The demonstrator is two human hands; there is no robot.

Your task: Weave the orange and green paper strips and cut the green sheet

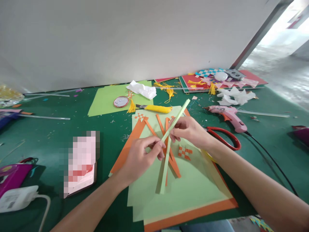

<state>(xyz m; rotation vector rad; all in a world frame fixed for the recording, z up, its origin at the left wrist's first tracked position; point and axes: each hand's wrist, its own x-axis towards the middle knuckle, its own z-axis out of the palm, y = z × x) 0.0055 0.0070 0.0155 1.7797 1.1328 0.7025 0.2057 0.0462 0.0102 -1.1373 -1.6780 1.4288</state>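
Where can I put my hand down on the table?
Try the green table between the pink glue gun and the purple thing at right, or between the phone and orange paper. It's crowded around the left hand, right hand, pale green strip and yellow tassels.

**Matt Paper, Ridged Plastic**

The pale green strip [181, 111] I grip is smooth, matt paper, like the orange strips [175, 167]; the yellow cutter [159, 109] is ridged plastic, the glue gun [228, 113] smooth plastic, the white tissue [142, 89] crumpled.
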